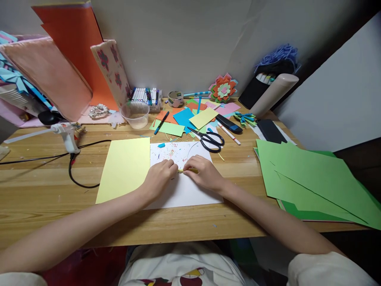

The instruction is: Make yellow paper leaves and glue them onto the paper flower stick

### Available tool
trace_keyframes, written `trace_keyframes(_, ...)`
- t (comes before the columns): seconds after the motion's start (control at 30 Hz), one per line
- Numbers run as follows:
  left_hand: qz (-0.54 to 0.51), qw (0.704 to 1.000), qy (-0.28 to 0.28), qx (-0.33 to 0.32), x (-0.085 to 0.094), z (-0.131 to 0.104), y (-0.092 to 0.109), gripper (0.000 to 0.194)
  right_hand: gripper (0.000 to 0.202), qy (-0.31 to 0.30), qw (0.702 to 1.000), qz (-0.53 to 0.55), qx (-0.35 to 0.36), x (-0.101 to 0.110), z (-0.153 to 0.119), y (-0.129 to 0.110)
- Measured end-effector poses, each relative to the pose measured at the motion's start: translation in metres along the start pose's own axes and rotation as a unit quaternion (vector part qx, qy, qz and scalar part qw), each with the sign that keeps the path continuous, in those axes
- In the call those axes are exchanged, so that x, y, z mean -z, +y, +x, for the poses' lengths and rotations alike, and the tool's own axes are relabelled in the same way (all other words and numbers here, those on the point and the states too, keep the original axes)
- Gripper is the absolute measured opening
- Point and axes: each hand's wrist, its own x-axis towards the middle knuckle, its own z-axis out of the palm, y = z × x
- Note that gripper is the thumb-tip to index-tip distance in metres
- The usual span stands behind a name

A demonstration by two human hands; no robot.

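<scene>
Apparently folding or rolling a narrow yellow strip over the white sheet on the bench, pinched in closed fingertips of left hand and right hand, seemingly needing even pressure along its length next.

- White glue gun at the left of the bench, black cord curling below
- Clear tub just in front of the markers
- Tape roll near a layered paper flower
- Green sheets loosely piled, off to the right
</scene>
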Motion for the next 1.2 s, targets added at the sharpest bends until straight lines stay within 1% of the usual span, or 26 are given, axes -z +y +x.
trace_keyframes(0.13, -0.108, 0.993, -0.027, 0.046, 0.000, 0.000, -0.003, 0.017, 0.006, -0.018, 0.998, 0.041, -0.042, -0.002, -0.001, 0.003)
trace_keyframes(0.23, -0.176, 0.981, -0.028, 0.074, 0.001, 0.002, -0.003, 0.017, 0.005, -0.024, 0.996, 0.060, -0.067, -0.002, 0.000, 0.003)
trace_keyframes(0.33, -0.200, 0.975, -0.019, 0.090, 0.001, 0.003, -0.002, 0.016, 0.004, -0.028, 0.994, 0.067, -0.084, -0.001, 0.000, 0.003)
trace_keyframes(0.43, -0.204, 0.972, -0.031, 0.109, 0.002, 0.006, -0.001, 0.015, 0.005, -0.032, 0.992, 0.067, -0.100, -0.002, 0.001, 0.003)
trace_keyframes(0.5, -0.199, 0.969, -0.060, 0.131, 0.004, 0.011, -0.001, 0.016, 0.005, -0.045, 0.989, 0.070, -0.124, -0.001, 0.004, 0.003)
trace_keyframes(0.57, -0.191, 0.963, -0.105, 0.156, 0.007, 0.019, -0.003, 0.016, 0.005, -0.074, 0.981, 0.069, -0.164, 0.001, 0.011, 0.003)
trace_keyframes(0.67, -0.170, 0.951, -0.192, 0.174, 0.014, 0.035, -0.006, 0.013, 0.003, -0.154, 0.964, 0.034, -0.214, 0.008, 0.029, 0.005)
trace_keyframes(0.73, -0.139, 0.945, -0.241, 0.172, 0.019, 0.049, -0.009, 0.011, 0.006, -0.215, 0.950, -0.006, -0.225, 0.012, 0.045, 0.006)
trace_keyframes(0.8, -0.096, 0.942, -0.277, 0.162, 0.024, 0.062, -0.010, 0.012, 0.013, -0.265, 0.937, -0.050, -0.223, 0.015, 0.059, 0.007)
trace_keyframes(0.9, -0.046, 0.939, -0.308, 0.143, 0.030, 0.075, -0.011, 0.015, 0.020, -0.312, 0.921, -0.102, -0.209, 0.017, 0.074, 0.008)
trace_keyframes(0.93, -0.042, 0.940, -0.309, 0.137, 0.031, 0.076, -0.011, 0.015, 0.020, -0.320, 0.918, -0.112, -0.205, 0.016, 0.077, 0.008)
trace_keyframes(1.0, -0.063, 0.948, -0.290, 0.118, 0.031, 0.074, -0.011, 0.014, 0.020, -0.323, 0.916, -0.123, -0.205, 0.015, 0.078, 0.007)
trace_keyframes(1.1, -0.127, 0.961, -0.228, 0.093, 0.023, 0.060, -0.011, 0.009, 0.015, -0.309, 0.922, -0.108, -0.207, 0.014, 0.071, 0.005)
trace_keyframes(1.13, -0.140, 0.963, -0.205, 0.101, 0.019, 0.054, -0.011, 0.008, 0.012, -0.299, 0.929, -0.094, -0.197, 0.014, 0.067, 0.005)
trace_keyframes(1.2, -0.157, 0.963, -0.174, 0.129, 0.013, 0.043, -0.010, 0.009, 0.006, -0.267, 0.949, -0.071, -0.155, 0.013, 0.056, 0.005)
